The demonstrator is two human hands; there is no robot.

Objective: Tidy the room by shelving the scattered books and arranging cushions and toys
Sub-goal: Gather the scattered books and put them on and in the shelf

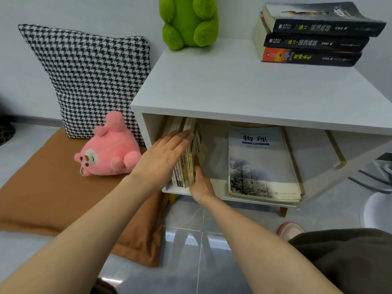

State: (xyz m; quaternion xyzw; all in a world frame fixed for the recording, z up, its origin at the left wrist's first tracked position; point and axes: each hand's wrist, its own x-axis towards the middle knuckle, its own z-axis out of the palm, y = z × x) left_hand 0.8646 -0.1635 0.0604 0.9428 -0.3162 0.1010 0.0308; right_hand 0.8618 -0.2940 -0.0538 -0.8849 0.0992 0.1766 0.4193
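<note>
A white low shelf [244,115] holds a row of thin upright books [185,166] at the left of its compartment. My left hand [165,154] lies flat with fingers together against the spines and tops of these books. My right hand [200,183] is at the right side of the row, its fingers on the outermost book near its base. A physics textbook [261,164] with a snowy tree cover lies in the same compartment to the right. On the shelf top, three dark books [314,39] are stacked.
A green plush toy [188,22] sits on the shelf top at the back. A pink plush toy [108,151] lies on a brown mat [42,187], in front of a houndstooth cushion [89,77] leaning on the wall. A pink slipper [290,230] is on the grey floor.
</note>
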